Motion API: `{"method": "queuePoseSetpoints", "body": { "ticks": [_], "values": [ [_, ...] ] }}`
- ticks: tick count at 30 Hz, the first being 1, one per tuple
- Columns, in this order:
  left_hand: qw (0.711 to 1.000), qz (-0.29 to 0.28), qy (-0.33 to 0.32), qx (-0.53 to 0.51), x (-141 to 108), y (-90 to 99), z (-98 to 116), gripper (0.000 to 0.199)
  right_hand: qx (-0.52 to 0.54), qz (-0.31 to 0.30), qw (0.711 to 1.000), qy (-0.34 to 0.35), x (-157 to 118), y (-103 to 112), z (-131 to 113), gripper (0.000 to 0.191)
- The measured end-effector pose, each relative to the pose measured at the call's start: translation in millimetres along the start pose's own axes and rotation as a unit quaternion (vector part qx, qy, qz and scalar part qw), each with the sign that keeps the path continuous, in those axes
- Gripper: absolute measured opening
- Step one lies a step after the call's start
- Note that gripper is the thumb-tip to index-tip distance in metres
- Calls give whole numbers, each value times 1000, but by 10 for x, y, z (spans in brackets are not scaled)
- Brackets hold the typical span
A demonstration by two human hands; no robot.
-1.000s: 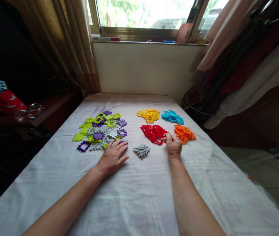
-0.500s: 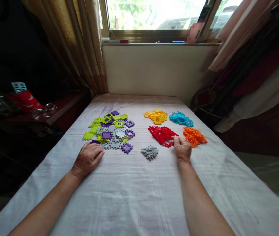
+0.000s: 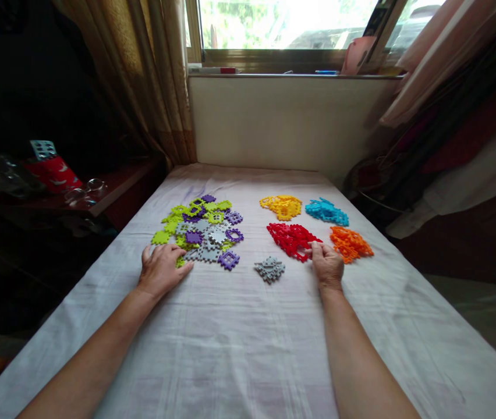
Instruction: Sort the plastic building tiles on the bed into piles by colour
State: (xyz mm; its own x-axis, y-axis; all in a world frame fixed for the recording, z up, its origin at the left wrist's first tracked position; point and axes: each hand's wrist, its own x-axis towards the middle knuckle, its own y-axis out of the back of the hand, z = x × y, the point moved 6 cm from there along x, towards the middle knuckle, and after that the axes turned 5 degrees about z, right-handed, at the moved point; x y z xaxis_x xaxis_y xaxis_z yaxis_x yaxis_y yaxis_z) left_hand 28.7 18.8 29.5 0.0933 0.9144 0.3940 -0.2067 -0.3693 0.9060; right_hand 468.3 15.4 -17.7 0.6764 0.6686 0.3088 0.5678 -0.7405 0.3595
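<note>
My left hand (image 3: 163, 269) lies palm down at the near left edge of a mixed pile of green, purple and grey interlocking plastic pieces (image 3: 202, 227). Its fingers are spread, their tips over the pile's edge pieces. My right hand (image 3: 328, 265) is closed on the right, thumb and forefinger at the edge of a pile of red plastic pieces (image 3: 294, 240). Whether a piece is pinched there cannot be made out. Between the hands lies a small stack of grey pieces (image 3: 269, 269).
Behind the red pile are yellow pieces (image 3: 282, 206) and blue pieces (image 3: 327, 211); orange pieces (image 3: 351, 244) lie right of it. All rest on a pale sheet (image 3: 230, 337). A dark side table (image 3: 121, 174) with glasses (image 3: 85, 191) stands left; clothes hang on the right.
My left hand has shifted slightly rightward and its fingers have spread from lying together. My right hand stays at the red pile. The view has turned a little.
</note>
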Motion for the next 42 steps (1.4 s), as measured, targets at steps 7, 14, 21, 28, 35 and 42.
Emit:
{"method": "queuePoseSetpoints", "body": {
  "ticks": [7, 14, 21, 28, 35, 42],
  "values": [
    [999, -36, 14, 5, 110, -40, -64, 15, 9, -1, 1000, 2, 10, -18, 48, 63],
    [985, -130, -33, -112, 167, 112, -159, 25, 4, 2, 1000, 5, 6, -16, 35, 59],
    [955, -156, -89, -237, 232, 48, 568, 24, 0, -2, 1000, 3, -12, -7, -20, 59],
    [967, -109, -156, -168, 404, -423, 1442, 15, -4, -2, 1000, 0, -13, -10, -62, 60],
    [968, -107, -166, -153, 380, -590, 1551, 19, -15, -7, 1000, 1, -17, -7, -89, 62],
    [981, -8, -166, -97, 126, -381, 1084, 26, -20, -11, 1000, -5, -17, -13, -75, 61]
  ]
}}
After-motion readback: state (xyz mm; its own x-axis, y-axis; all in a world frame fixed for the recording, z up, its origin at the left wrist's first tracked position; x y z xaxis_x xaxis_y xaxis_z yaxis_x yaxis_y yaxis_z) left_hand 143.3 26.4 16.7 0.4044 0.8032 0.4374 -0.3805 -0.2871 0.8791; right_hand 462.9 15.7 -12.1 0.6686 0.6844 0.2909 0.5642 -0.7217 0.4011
